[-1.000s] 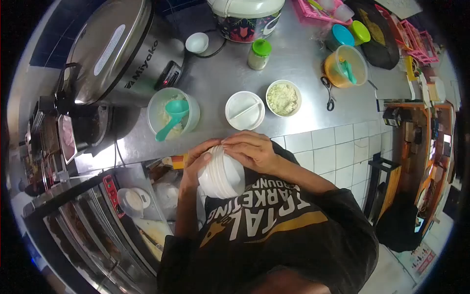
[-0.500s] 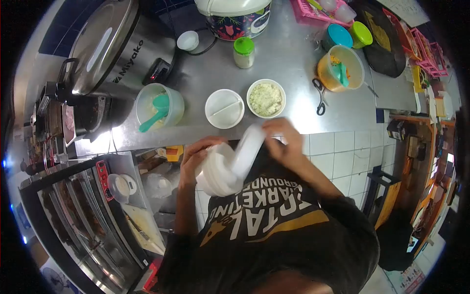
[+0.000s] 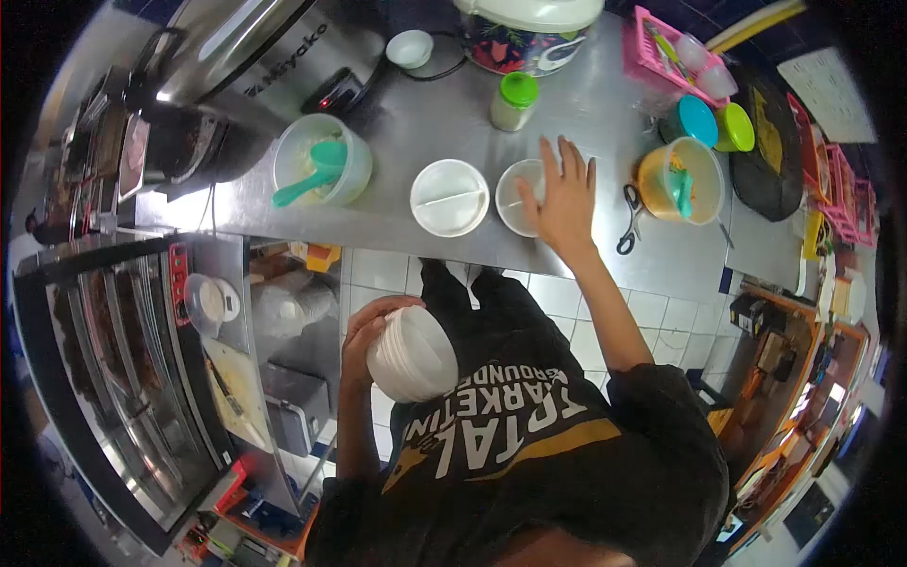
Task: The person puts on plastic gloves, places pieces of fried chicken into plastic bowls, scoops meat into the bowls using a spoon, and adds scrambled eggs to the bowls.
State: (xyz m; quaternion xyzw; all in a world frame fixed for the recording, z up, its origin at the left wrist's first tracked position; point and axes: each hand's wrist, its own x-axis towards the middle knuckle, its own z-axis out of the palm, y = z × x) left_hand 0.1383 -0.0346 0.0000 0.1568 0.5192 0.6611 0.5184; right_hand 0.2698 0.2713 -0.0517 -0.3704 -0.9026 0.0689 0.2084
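A stack of white bowls (image 3: 413,355) is tilted in my left hand (image 3: 367,333), whose fingers wrap round its left side. My right hand (image 3: 567,203) has its fingers spread over the right side of a white divided bowl (image 3: 511,200) on the steel counter; whether it touches the rim is unclear. Just to the left stands another white bowl (image 3: 450,197) with a divider across it. A clear tub (image 3: 354,170) holds a teal spoon (image 3: 326,163). Right of my right hand lie black scissors (image 3: 630,219), beside a tub of orange food (image 3: 704,184) with a teal utensil.
Along the back of the steel counter (image 3: 416,109) are a Miyako cooker (image 3: 283,71), a small white cup (image 3: 410,49), a floral pot (image 3: 524,47) and a green-lidded jar (image 3: 515,102). A pink basket (image 3: 645,59) and blue and green containers are at back right.
My right hand has let go of the white bowl and opened, reaching forward over the counter. A divided bowl now shows where the crumbly food was visible. The view has shifted.
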